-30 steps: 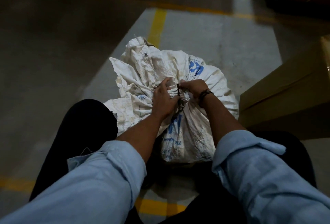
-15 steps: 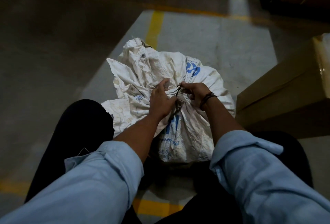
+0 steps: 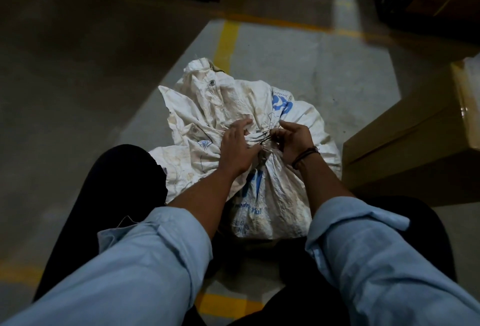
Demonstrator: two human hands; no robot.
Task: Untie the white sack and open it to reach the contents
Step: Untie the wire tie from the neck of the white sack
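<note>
Nearest, two rolled light-blue sleeves reach forward over dark trousers. Between the knees the white sack sits on the concrete floor, its neck bunched and tied with a dark string. The left hand rests on the gathered neck, fingers spread and fairly straight. The right hand, with a dark wristband, pinches the string with curled fingers. A cardboard box stands to the right; a yellow line runs beyond.

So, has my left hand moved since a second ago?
Yes. The left hand has lifted and spread its fingers off the tied neck of the white sack; its palm stays put.
</note>
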